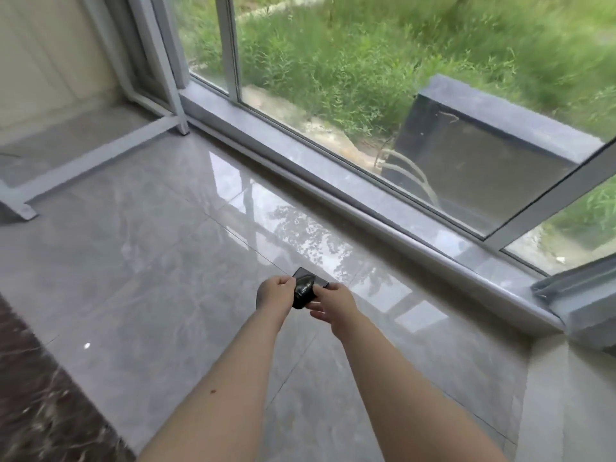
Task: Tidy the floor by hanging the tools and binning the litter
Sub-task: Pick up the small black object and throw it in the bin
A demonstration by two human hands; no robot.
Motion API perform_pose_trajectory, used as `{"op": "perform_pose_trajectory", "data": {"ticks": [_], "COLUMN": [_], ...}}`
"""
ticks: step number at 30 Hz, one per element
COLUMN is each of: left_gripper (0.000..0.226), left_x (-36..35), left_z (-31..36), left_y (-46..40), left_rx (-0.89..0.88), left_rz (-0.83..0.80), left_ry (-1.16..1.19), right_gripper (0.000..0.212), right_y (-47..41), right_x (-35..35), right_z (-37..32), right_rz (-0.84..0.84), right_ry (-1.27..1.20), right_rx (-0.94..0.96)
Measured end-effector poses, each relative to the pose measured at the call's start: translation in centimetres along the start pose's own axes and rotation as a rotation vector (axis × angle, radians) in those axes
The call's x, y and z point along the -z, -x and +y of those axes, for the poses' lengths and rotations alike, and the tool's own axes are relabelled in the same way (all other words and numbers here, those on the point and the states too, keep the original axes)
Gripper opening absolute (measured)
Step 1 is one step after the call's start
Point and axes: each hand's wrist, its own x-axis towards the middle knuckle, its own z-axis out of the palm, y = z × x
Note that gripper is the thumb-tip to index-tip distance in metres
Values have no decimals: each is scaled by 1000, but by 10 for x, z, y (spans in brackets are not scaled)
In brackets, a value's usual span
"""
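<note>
Both my arms reach forward over the grey tiled floor (pixel 150 278). Between my hands is a small shiny black object (pixel 304 288), crumpled like a plastic bag or wrapper, with a flat dark edge showing behind it. My left hand (pixel 275 291) grips its left side with curled fingers. My right hand (pixel 333 303) pinches its right side, thumb on top and the other fingers spread underneath. What the object is exactly I cannot tell. No tools, hooks or bin are in view.
A large window with a grey frame and low sill (pixel 366 208) runs along the far side, with grass outside. A grey metal frame (pixel 100 158) stands on the floor at the left. A dark patterned strip (pixel 40 411) edges the floor at the bottom left.
</note>
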Motion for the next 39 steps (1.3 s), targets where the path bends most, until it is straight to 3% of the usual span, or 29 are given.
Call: {"op": "perform_pose_trajectory", "data": {"ticks": [3,7,12,18,25,39], "left_gripper": [16,19,25,14,25,34], "left_x": [64,130,202,280,363,544], "left_z": [11,22,35,53,61,-15], "left_y": [-9,-16,-29,-52,-73,-51], "left_rx": [-7,10,20,33,133,293], "left_rz": [95,184,305,476,647,1011], "left_ry": [43,96,206,260,364,537], "right_gripper": [31,23,33,34,37,36], "right_y": [12,25,32,35,36,115], "right_x": [-61,-127,-202,-295,-397,-604], "right_z": [-24,-49,-85,-126,-163,-112], "right_rz": [-60,-143,-264,-392,-564,-863], "right_ry": [67,161,309,437,628,986], "right_rx": [31,56,81,106,144,188]}}
